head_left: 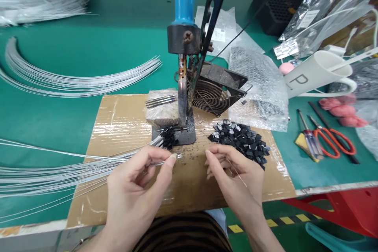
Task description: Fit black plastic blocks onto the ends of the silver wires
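My left hand (137, 193) pinches a white wire (118, 159) between thumb and index finger, its end poking just past the fingertips. Opposite it, my right hand (240, 177) is closed with thumb against index finger on a thin wire (236, 171) that trails across the palm. Above and between them, a soldering iron (184, 75) is clamped upright, tip down over a dark metal plate (189, 134). Wires with black connectors (169, 138) on their ends lie beside the tip. Loose black connectors (242, 141) form a pile beyond my right hand.
Cardboard (189, 197) covers the work area. A fan (211, 92) and a wrapped block (161, 116) stand behind. White wire bundles (88, 82) lie left. To the right are bubble wrap (260, 82), a white mug (315, 73), a screwdriver (310, 141) and orange-handled scissors (327, 141).
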`<control>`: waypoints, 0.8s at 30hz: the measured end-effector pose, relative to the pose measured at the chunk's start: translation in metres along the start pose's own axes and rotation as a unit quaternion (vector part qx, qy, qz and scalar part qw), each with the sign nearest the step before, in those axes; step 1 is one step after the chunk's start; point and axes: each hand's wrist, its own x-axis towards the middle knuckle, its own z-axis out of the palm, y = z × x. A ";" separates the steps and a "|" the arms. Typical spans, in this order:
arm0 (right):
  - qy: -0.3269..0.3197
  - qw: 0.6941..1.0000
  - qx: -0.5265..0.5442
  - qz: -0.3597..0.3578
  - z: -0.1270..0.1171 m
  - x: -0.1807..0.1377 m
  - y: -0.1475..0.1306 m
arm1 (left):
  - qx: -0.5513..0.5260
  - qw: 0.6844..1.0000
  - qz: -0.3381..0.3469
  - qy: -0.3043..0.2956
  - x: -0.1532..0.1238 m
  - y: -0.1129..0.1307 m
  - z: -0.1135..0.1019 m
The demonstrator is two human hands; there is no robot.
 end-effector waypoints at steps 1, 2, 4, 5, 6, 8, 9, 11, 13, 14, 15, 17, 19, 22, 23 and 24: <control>-0.004 1.000 0.024 0.011 0.001 0.000 -0.003 | 0.001 1.000 -0.001 0.000 0.000 0.000 0.000; -0.009 0.999 0.042 0.010 0.001 0.000 -0.005 | 0.003 1.000 -0.002 -0.001 0.000 -0.001 -0.001; -0.016 0.997 0.074 -0.001 0.003 0.001 -0.008 | 0.004 1.000 -0.005 -0.001 0.000 -0.001 -0.002; -0.019 0.996 0.091 -0.004 0.005 0.002 -0.009 | 0.003 1.000 -0.006 0.000 0.001 -0.001 -0.002; -0.022 0.994 0.110 -0.003 0.006 0.002 -0.009 | 0.002 1.000 -0.009 -0.001 0.001 0.000 -0.002; -0.030 0.987 0.159 0.007 0.009 0.002 -0.011 | -0.008 1.000 -0.012 -0.008 0.002 0.003 -0.002; -0.038 0.982 0.185 0.016 0.011 0.002 -0.013 | -0.022 1.000 -0.011 -0.014 0.003 0.005 -0.002; -0.055 0.972 0.229 0.029 0.015 0.002 -0.016 | -0.066 0.997 -0.018 -0.024 0.005 0.011 -0.001; -0.074 0.962 0.260 0.038 0.019 0.001 -0.018 | -0.116 0.992 -0.035 -0.036 0.006 0.016 0.000; -0.085 0.958 0.270 0.043 0.021 0.001 -0.019 | -0.136 0.989 -0.042 -0.045 0.007 0.018 0.001; -0.093 0.955 0.277 0.047 0.022 0.001 -0.019 | -0.150 0.986 -0.047 -0.056 0.007 0.019 0.000; -0.106 0.951 0.285 0.054 0.025 0.001 -0.019 | -0.162 0.982 -0.046 -0.081 0.008 0.021 -0.001; -0.111 0.951 0.285 0.052 0.027 0.000 -0.018 | -0.166 0.981 -0.042 -0.092 0.009 0.020 -0.002; -0.112 0.951 0.284 0.046 0.027 -0.001 -0.017 | -0.171 0.980 -0.036 -0.095 0.011 0.019 -0.002; -0.113 0.951 0.283 0.044 0.027 -0.001 -0.017 | -0.172 0.980 -0.035 -0.096 0.011 0.019 -0.002; -0.114 0.952 0.282 0.043 0.026 -0.001 -0.016 | -0.172 0.980 -0.036 -0.096 0.012 0.019 -0.002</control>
